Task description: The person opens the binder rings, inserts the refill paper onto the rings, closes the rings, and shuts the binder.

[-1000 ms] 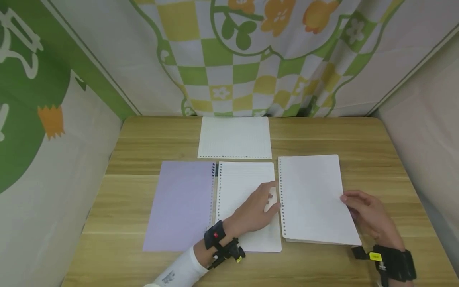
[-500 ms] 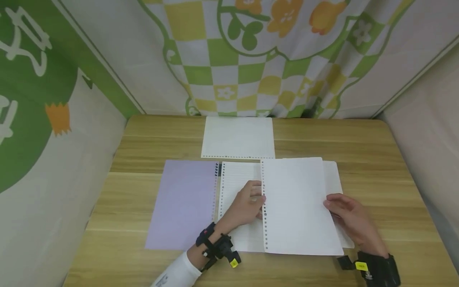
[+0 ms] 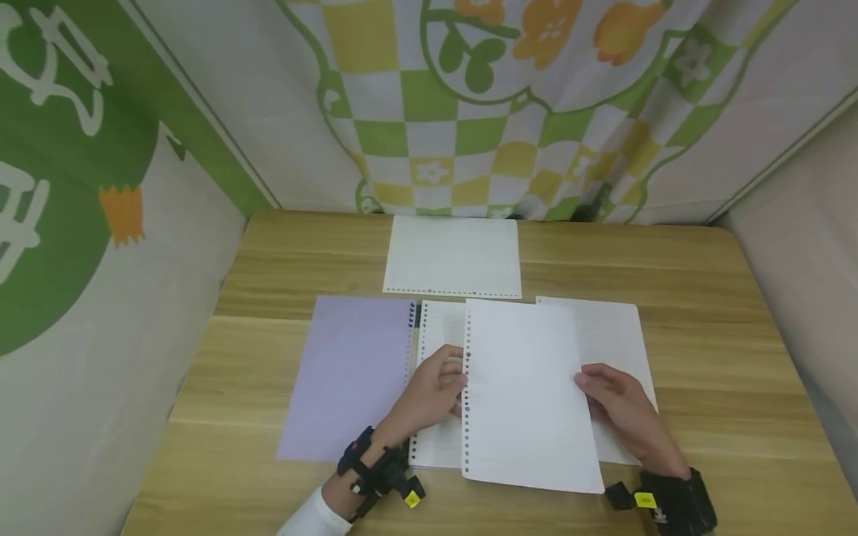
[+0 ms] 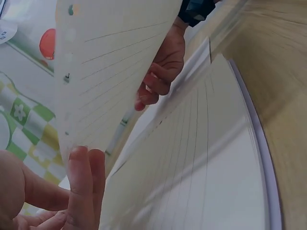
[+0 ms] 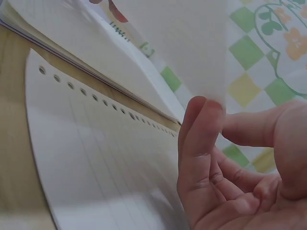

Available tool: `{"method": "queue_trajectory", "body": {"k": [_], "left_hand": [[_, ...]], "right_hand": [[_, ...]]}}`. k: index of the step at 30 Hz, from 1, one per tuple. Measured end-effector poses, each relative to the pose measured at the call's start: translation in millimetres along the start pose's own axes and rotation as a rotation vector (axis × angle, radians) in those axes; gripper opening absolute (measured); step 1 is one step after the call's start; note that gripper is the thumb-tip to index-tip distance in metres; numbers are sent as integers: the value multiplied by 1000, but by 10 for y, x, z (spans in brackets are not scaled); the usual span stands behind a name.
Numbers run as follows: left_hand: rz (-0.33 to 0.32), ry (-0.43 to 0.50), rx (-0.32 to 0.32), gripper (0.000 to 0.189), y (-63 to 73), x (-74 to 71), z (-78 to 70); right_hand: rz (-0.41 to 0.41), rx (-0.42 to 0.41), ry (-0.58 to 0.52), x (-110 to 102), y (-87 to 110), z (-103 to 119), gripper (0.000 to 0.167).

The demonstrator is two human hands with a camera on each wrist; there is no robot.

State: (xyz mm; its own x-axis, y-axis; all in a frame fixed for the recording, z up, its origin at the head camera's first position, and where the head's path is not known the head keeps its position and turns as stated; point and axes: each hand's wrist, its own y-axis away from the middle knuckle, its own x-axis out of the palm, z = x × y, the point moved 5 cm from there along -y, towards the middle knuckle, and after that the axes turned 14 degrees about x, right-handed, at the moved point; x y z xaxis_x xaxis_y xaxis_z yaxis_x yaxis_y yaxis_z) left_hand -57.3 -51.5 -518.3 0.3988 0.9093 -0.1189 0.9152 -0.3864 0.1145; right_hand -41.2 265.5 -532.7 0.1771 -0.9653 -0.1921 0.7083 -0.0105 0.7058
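A loose-leaf sheet (image 3: 526, 394) with punched holes down its left side is held raised and tilted between both hands. My left hand (image 3: 429, 391) pinches its holed edge, with fingers (image 4: 80, 177) behind the paper. At the opposite edge my right hand (image 3: 623, 413) pinches the sheet between thumb and fingers (image 5: 204, 129). Below and to the left lies an open notebook with a purple cover (image 3: 348, 380) and a stack of lined pages (image 4: 220, 158), partly hidden by the held sheet. Another lined loose-leaf sheet (image 3: 613, 335) lies under my right hand.
A further loose-leaf sheet (image 3: 452, 257) lies sideways at the back of the wooden table (image 3: 710, 357), its holes facing me. Behind the table hangs a checked green and yellow curtain (image 3: 436, 141). Fabric walls stand at both sides.
Both hands have moved left, carrying the top sheet off the right-hand sheet and over the notebook's lined pages. My left hand, earlier near the holed edge, now grips it. The right-hand sheet is uncovered.
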Motion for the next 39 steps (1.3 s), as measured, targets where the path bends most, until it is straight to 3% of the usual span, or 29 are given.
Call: {"method": "queue_trajectory", "body": {"k": [9, 18, 27, 30, 35, 39], "left_hand": [[-13, -68, -2, 44, 122, -215, 41], [-88, -169, 62, 45, 238, -455, -1], [-191, -382, 135, 46, 257, -603, -45], [-171, -481, 159, 52, 226, -613, -51], [-69, -685, 216, 63, 187, -592, -65], [5, -776, 216, 69, 176, -548, -44]], "right_hand": [[-52, -53, 68, 232, -35, 122, 45], [-69, -101, 79, 426, -102, 288, 40], [-76, -73, 73, 558, -169, 307, 39], [-77, -65, 85, 600, -182, 317, 38], [-69, -67, 92, 653, -186, 349, 38], [-65, -69, 96, 664, -175, 360, 38]]}}
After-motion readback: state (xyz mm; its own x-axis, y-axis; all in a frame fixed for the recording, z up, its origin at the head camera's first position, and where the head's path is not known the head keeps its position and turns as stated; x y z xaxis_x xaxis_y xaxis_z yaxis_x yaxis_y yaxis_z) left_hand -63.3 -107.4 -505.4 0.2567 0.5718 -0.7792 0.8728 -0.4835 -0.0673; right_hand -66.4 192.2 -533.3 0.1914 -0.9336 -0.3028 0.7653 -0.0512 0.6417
